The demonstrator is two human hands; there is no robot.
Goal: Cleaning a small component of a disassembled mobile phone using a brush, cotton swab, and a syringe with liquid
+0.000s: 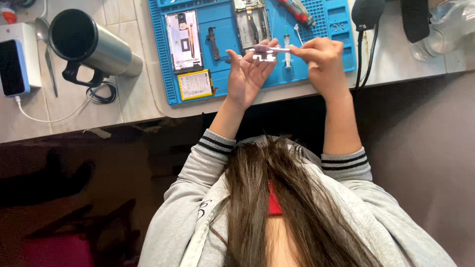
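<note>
Sleeves: grey cuffs with dark stripes, pushed back from both forearms, nearest the camera below the hands.
Left hand (249, 71): palm up and fingers loosely spread, the fingertips under one end of a thin pale strip (271, 49).
Right hand (321, 59): curled, thumb and forefinger pinched on the other end of the strip.
Strip: stretched level between the two hands, raised over the mat's near edge; a small white piece (264, 57) lies against the left fingers just beneath it.
Blue work mat (225, 22): spread on the surface under and beyond both hands.
Yellow-edged battery (195, 84): flat on the mat, left of the left hand.
Opened phone body (183, 41): beyond the battery, left of the hands.
Second phone frame (251, 22): just beyond the left fingertips.
Small syringe (287, 49): on the mat between the hands.
Red-handled tool (297, 11): farther back, beyond the right hand.
Steel mug (89, 44): on its side, well left of the mat.
</note>
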